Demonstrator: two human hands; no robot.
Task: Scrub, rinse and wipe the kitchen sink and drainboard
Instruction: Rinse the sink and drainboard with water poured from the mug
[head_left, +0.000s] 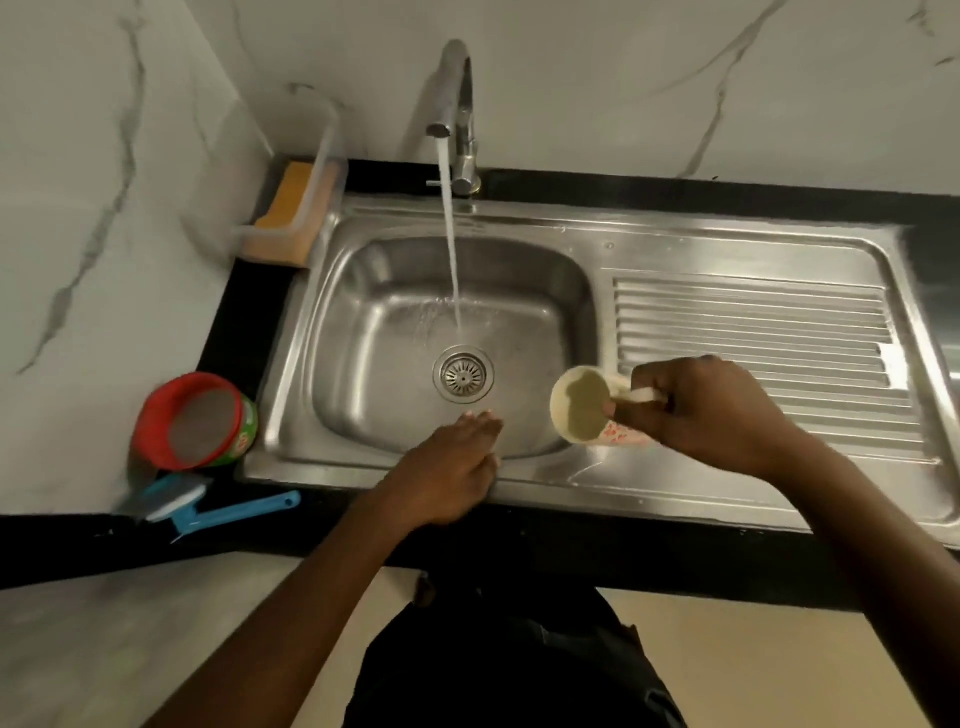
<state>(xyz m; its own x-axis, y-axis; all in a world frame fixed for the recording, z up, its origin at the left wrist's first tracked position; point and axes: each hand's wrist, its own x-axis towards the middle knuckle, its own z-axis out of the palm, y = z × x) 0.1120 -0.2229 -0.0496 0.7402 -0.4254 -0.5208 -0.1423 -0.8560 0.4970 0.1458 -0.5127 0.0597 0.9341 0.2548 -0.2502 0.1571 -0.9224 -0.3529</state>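
Head view, one entry per item.

- Sink (395, 322): steel unit set in a black counter (244, 322). Its long axis runs left to right across your view, with the basin on the left.
- Drainboard (753, 332): on the right of the same unit; its ridges run along the same axis.
- Tap (457, 104): stands at the back rim, spout curving toward you; a stream of water (451, 244) falls into the basin just behind the drain strainer (463, 375).
- Left hand (457, 462): lies flat on the sink's front rim; fingers straight and pressed together, tips pointing over the basin edge; holds nothing.
- Right hand (711, 410): fingers curled round the handle of a cream cup (582, 405). The cup is tipped on its side, mouth facing left toward the basin, and sits above the strip between basin and drainboard. Your hand covers part of the drainboard's near ridges.
- Orange sponge (291, 195): in a clear holder (332, 150) at the back-left corner.
- Red-rimmed green tub (195, 418): on the counter just beside the sink's front-left corner.
- Blue brush (218, 509): lies in front of the tub, handle pointing right.
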